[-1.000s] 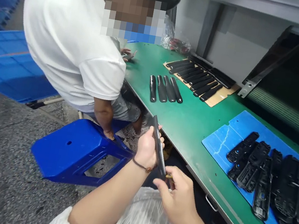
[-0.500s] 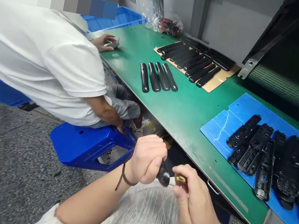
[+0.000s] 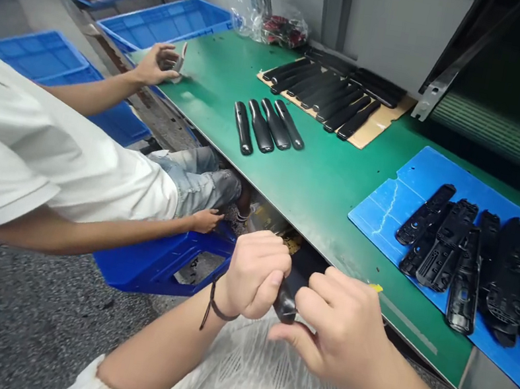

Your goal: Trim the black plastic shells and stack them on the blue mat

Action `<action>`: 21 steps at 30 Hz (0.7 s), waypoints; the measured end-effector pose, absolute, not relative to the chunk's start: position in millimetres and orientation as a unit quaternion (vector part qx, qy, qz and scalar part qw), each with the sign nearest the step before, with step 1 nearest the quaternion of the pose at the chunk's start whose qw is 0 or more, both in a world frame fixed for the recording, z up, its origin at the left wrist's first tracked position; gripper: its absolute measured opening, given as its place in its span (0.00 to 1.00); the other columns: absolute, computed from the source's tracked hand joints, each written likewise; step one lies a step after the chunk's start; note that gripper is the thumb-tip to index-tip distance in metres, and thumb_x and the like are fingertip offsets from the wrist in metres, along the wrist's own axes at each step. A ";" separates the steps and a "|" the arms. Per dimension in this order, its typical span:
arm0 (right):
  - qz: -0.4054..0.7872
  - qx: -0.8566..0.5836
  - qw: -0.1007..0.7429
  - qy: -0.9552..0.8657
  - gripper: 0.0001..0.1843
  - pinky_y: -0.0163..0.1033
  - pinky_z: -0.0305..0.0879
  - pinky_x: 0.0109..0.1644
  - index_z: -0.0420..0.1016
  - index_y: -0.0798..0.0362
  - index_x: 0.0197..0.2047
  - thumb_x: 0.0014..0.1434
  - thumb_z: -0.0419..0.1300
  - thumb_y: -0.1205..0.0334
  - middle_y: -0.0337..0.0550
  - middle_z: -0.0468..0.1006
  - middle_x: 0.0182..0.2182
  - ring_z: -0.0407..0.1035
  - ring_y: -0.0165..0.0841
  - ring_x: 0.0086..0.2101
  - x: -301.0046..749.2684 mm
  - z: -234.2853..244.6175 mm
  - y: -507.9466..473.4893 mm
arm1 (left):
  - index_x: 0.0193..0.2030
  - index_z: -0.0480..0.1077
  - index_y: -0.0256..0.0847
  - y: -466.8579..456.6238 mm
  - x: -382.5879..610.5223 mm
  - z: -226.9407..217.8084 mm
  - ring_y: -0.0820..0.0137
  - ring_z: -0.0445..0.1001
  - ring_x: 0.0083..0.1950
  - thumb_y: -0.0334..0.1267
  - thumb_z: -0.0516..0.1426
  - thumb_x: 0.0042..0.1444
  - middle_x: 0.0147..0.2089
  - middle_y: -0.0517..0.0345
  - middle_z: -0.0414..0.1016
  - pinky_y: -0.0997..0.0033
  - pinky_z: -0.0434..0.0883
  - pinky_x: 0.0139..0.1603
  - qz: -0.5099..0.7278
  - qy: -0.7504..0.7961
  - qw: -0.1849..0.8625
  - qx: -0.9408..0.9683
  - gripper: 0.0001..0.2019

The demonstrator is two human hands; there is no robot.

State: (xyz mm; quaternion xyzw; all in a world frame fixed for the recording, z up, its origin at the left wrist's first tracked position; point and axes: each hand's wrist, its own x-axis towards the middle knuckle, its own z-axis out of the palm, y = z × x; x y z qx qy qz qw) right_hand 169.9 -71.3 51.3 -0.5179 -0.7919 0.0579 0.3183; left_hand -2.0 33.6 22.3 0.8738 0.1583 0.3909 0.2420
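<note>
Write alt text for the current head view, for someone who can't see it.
A person's left hand grips a glossy black piece; the right hand curls at its near end. On the green table lie four long dark pieces, a row of black parts on cardboard, and black shells on a blue sheet. A co-worker in white is at left.

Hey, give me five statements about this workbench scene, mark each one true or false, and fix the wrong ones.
1. The left hand grips a black part. True.
2. The right hand lies on the blue sheet. False: the right hand is by the black part.
3. Four dark pieces lie side by side on the green bench. True.
4. The stool is red. False: the stool is blue.
5. Several black shells lie on the blue sheet. True.
</note>
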 end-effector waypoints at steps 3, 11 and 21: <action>-0.007 -0.518 0.317 -0.794 0.31 0.42 0.39 0.33 0.64 0.51 0.27 0.74 0.47 0.38 0.38 0.62 0.24 0.48 0.32 0.28 168.5 51.4 -70.7 | 0.28 0.59 0.43 31.3 -3.2 20.6 0.68 0.54 0.25 0.36 0.44 0.67 0.23 0.61 0.58 0.63 0.52 0.32 0.411 0.180 0.247 0.859 0.15; -0.178 -0.554 0.317 -0.749 0.28 0.44 0.41 0.34 0.76 0.54 0.36 0.76 0.46 0.44 0.41 0.66 0.24 0.52 0.34 0.30 163.4 42.0 -71.0 | 0.26 0.60 0.41 14.2 8.2 13.2 0.70 0.59 0.25 0.39 0.43 0.73 0.23 0.60 0.61 0.65 0.56 0.32 0.430 0.284 0.335 0.789 0.21; -0.112 -0.557 0.438 -0.697 0.25 0.42 0.41 0.32 0.65 0.51 0.27 0.76 0.51 0.50 0.37 0.59 0.21 0.49 0.31 0.26 170.3 28.9 -59.9 | 0.33 0.65 0.39 -3.4 10.5 13.6 0.70 0.63 0.32 0.58 0.40 0.74 0.31 0.56 0.66 0.68 0.62 0.35 0.295 0.237 0.588 0.715 0.28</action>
